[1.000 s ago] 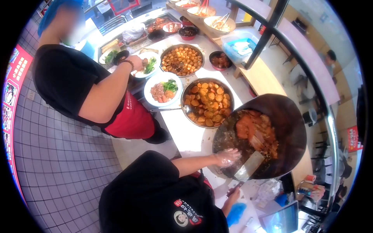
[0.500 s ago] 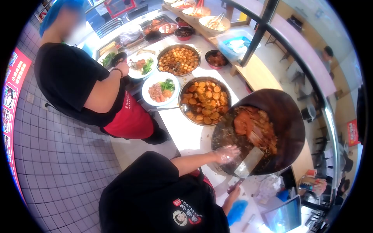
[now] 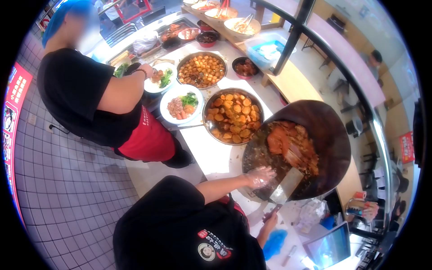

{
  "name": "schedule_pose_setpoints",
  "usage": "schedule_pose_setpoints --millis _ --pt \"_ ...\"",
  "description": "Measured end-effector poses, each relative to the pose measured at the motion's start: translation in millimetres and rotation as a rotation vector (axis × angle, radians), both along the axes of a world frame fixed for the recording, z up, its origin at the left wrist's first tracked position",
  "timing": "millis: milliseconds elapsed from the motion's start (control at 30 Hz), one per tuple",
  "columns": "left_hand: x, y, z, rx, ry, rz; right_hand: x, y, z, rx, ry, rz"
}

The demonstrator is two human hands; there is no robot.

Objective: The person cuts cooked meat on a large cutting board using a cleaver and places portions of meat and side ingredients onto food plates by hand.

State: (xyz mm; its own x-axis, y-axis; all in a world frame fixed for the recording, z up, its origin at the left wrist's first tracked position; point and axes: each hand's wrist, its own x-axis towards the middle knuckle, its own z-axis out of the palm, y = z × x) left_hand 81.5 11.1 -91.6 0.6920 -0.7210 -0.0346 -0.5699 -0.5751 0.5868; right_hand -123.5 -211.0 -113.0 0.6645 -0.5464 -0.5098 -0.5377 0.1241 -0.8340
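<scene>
My left hand (image 3: 261, 177), in a clear plastic glove, is over the near edge of a large round dark chopping board (image 3: 257, 157) with a high curved wall. Its fingers are stretched out and hold nothing. Below it, my right hand (image 3: 270, 223) grips the handle of a cleaver (image 3: 287, 185), whose broad blade lies over the board's edge. Reddish-brown cooked meat (image 3: 292, 146) is heaped beyond the blade, with chopped bits and juice around it.
Beside the board stand a pan of sliced stew (image 3: 234, 116), a pan of cubes (image 3: 202, 69) and a plate of food (image 3: 182, 104). A co-worker (image 3: 90, 90) stands left, handling dishes. A screen (image 3: 328, 247) and blue plastic (image 3: 274, 245) are near my right arm.
The view has shifted slightly, moving the scene a little left and up. My left hand's fingers look somewhat more spread; the cleaver stays at the board's edge.
</scene>
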Motion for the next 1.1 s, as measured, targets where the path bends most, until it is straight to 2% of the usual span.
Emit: schedule_pose_setpoints --millis 700,1000,1100 --pt "0 0 -14 -0.029 -0.037 -0.010 1 7 12 0.012 -0.012 -0.008" --pt "-1 6 8 -0.025 0.006 -0.024 1 8 13 0.030 -0.008 -0.018" --pt "-2 3 1 -0.080 -0.009 0.007 1 7 8 0.022 -0.018 -0.031"
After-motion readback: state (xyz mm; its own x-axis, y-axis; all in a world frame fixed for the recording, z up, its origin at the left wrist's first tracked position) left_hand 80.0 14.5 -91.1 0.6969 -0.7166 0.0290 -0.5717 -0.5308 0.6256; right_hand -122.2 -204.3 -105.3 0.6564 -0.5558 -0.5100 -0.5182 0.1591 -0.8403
